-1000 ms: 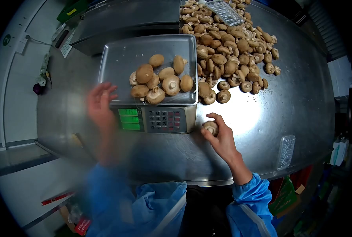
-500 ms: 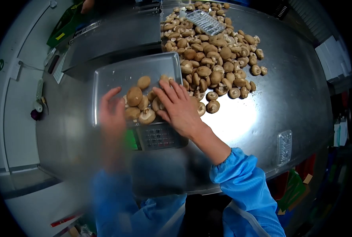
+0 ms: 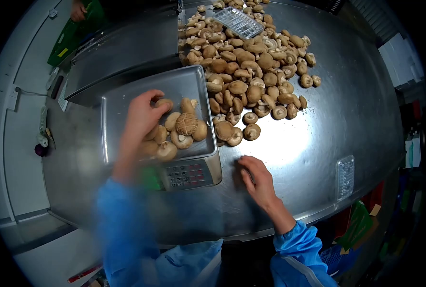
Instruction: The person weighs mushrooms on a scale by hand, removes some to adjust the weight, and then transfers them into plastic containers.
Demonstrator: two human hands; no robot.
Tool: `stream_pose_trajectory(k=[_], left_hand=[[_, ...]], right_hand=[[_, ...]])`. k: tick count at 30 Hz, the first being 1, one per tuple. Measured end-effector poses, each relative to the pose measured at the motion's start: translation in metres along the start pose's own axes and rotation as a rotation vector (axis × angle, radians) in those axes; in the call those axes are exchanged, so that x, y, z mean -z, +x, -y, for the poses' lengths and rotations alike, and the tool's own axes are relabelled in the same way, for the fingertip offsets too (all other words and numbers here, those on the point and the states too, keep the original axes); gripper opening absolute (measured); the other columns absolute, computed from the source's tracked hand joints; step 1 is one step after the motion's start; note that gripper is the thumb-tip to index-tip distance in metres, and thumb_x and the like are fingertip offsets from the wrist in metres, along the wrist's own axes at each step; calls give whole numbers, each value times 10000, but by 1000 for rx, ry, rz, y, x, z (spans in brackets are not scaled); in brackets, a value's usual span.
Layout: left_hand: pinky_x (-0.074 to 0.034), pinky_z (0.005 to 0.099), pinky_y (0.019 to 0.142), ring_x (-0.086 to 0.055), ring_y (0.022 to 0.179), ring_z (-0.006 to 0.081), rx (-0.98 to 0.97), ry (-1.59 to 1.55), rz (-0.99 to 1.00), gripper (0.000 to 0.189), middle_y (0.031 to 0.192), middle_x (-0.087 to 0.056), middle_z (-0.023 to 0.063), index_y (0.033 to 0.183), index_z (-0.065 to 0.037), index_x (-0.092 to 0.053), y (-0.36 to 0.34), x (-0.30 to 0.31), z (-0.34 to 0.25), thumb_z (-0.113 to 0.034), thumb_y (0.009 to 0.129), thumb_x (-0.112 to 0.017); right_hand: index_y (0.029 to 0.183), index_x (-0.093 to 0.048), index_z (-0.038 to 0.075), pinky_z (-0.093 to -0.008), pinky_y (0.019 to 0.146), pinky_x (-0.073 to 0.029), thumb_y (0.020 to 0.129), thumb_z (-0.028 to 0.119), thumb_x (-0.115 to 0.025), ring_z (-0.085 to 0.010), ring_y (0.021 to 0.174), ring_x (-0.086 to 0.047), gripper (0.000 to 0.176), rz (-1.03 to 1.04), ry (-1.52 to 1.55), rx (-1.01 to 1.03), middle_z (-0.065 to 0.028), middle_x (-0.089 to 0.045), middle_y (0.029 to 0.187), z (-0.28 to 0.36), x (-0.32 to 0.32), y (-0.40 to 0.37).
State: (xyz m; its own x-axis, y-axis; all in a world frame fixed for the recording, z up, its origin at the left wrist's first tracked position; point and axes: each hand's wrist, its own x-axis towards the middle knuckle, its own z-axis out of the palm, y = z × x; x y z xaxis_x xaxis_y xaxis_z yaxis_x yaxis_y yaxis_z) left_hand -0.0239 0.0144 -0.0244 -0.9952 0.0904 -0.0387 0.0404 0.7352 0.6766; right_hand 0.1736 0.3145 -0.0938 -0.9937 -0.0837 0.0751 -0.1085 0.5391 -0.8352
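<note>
Several brown-capped shiitake mushrooms (image 3: 186,124) lie in the metal tray of a weighing scale (image 3: 174,74). My left hand (image 3: 146,112) reaches over the tray, its thumb and fingers closed on one mushroom (image 3: 163,102) near the middle. The wrist partly covers more mushrooms on the tray's left side. Below the tray, the scale's keypad (image 3: 186,175) shows beside a blurred green display. My right hand (image 3: 260,181) hovers at or just over the metal table, right of the scale, fingers loosely bent and apart, holding nothing. A few loose mushrooms (image 3: 224,130) sit just beyond it.
A large heap of shiitake mushrooms (image 3: 251,62) spreads behind the scale, with a clear plastic tray (image 3: 238,22) on it. Another clear plastic tray (image 3: 345,178) lies near the table's right edge. A dark metal box (image 3: 127,45) stands behind the scale. Another person's hand (image 3: 78,11) shows top left.
My right hand has left the scale tray and moved down and right over the table. My left hand has moved inward and up onto a mushroom. The view has shifted slightly.
</note>
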Motion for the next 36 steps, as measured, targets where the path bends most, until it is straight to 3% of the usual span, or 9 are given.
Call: stream_pose_trajectory(k=[9, 10, 14, 17, 20, 21, 26, 32, 36], left_hand=[[-522, 322, 850, -626, 985, 209, -362, 126, -300, 385, 1123, -653, 109, 1155, -33, -642, -86, 7, -19, -45, 775, -702], [-481, 376, 986, -573, 1188, 290, -378, 205, -162, 429, 1234, -616, 134, 1190, -44, -623, -92, 6, -17, -21, 767, -692], [-354, 445, 1133, -420, 1385, 338, -403, 349, -329, 455, 1343, -577, 136, 1235, -56, -598, -113, -3, -31, -21, 789, -685], [-353, 444, 1127, -441, 1373, 325, -513, 265, -361, 416, 1362, -575, 124, 1258, -62, -610, -117, 1, -14, 11, 849, -637], [-367, 419, 1111, -463, 1352, 321, -497, 233, -335, 359, 1367, -569, 147, 1256, -39, -608, -130, -4, -17, 17, 902, -591], [-376, 407, 1102, -472, 1342, 319, -467, 233, -327, 346, 1370, -566, 155, 1259, -26, -602, -135, -8, -20, 15, 916, -579], [-391, 380, 1078, -504, 1301, 312, -369, -15, -224, 346, 1374, -554, 178, 1272, 15, -579, -155, -45, -18, 8, 927, -566], [-377, 389, 1085, -522, 1275, 296, -386, -104, -66, 345, 1336, -579, 178, 1270, 35, -570, -168, -60, -63, 14, 926, -549], [-411, 369, 1049, -557, 1228, 271, -397, -78, -53, 329, 1291, -609, 159, 1263, 43, -573, -169, -62, -62, 8, 937, -539]], right_hand=[[1119, -665, 41, -363, 899, -514, 893, 9, -607, -324, 1056, -638, 236, -80, 32, -207, -154, -661, 1156, -22, 25, -57], [1078, -679, 36, -350, 850, -531, 884, 18, -639, -306, 995, -660, 199, -139, 30, -205, -150, -677, 1104, -20, 28, -56], [947, -713, 35, -349, 767, -545, 839, 41, -717, -291, 858, -683, 108, -257, -133, -149, -126, -710, 931, -27, 59, -56], [814, -715, 69, -308, 619, -533, 860, 186, -745, -248, 641, -684, 129, -359, -292, -275, -88, -702, 723, -51, 113, -64], [691, -621, 69, -383, 522, -459, 870, 279, -734, -317, 520, -595, 298, -540, -578, -391, -101, -592, 563, -87, 189, -85], [871, -662, 64, -408, 634, -500, 859, 241, -730, -333, 688, -639, 190, -584, -559, -488, -123, -657, 732, -102, 209, -96], [1339, -487, 7, -439, 1038, -416, 724, 227, -826, -400, 1231, -484, 736, -567, -788, -597, -206, -531, 1318, -180, 257, -163], [1427, -416, -7, -424, 1157, -313, 687, 338, -862, -381, 1382, -379, 931, -481, -866, -755, -223, -437, 1464, -179, 271, -161], [1396, -448, -5, -426, 1078, -395, 617, 326, -875, -382, 1262, -487, 948, -477, -758, -680, -223, -520, 1350, -197, 285, -163]])
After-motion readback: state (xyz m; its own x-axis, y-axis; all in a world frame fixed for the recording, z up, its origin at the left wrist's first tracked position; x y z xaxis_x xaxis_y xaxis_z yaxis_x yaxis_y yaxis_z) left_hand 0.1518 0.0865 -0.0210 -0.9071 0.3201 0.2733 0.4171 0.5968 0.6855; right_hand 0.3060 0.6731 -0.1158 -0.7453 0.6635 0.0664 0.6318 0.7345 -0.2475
